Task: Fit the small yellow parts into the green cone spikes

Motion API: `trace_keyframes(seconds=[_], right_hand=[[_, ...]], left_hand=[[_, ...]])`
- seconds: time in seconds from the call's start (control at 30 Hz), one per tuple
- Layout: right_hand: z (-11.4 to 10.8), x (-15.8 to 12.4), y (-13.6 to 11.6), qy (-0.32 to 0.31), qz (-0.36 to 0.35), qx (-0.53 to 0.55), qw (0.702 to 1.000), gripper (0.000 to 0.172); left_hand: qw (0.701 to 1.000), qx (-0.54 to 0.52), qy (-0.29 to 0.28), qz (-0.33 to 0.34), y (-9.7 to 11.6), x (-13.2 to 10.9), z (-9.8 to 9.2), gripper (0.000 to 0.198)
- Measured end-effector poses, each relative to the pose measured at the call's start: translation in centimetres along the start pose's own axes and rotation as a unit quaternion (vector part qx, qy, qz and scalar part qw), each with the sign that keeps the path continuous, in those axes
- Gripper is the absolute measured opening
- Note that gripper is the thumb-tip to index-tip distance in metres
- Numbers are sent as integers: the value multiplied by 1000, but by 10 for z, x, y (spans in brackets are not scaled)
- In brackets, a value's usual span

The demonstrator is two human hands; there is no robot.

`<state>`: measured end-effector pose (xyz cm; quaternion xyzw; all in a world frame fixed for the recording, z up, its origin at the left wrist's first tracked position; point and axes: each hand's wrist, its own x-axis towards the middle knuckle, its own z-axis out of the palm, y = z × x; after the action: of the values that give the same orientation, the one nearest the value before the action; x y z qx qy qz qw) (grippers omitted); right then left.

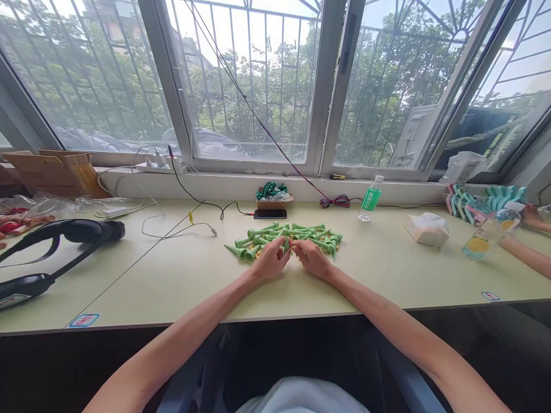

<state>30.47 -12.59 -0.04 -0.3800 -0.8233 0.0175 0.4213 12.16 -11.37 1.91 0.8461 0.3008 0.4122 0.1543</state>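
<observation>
Over the near edge of a pile of green cone-shaped pieces, both my hands meet. My left hand is closed on one green cone, its narrow end pointing up. My right hand is pinched close beside that cone. Something small and red shows at its fingertips, too small to name. The cones lie in a loose heap, pointing in different directions. Small yellowish bits show among and under them, partly hidden by my hands.
Behind the pile are a phone on a cable and a small box with green wrapping. A bottle, a tissue pack and a clear cup stand rightward, near another person's arm. A black headset lies left.
</observation>
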Motion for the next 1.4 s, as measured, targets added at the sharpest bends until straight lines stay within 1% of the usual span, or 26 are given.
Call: trace_keyframes(seconds=[0.17,0.33,0.6,0.83,1.0,1.23,1.4], right_hand=[[2,0,2,22,4,8,1000,26],[4,-1,4,26,8,13,1000,25],[3,-1,4,25,12,14,1000,25],[2,0,4,17,12,11,1000,28],[4,-1,7,10,23,14,1000,30],[5,-1,10,5,30,-16,999,36],[4,-1,7,9,34,-8,999,33]], left_hand=[[1000,7,8,-6,-2,1,1,7],[1000,7,9,-7,-3,1,1,6],[1000,-2,6,-6,-2,1,1,7],[1000,-11,-3,22,-4,0,1,4],[999,-18,-8,30,-3,0,0,3],[999,-23,-13,30,0,-1,0,3],[999,-19,-8,26,-2,0,1,4]])
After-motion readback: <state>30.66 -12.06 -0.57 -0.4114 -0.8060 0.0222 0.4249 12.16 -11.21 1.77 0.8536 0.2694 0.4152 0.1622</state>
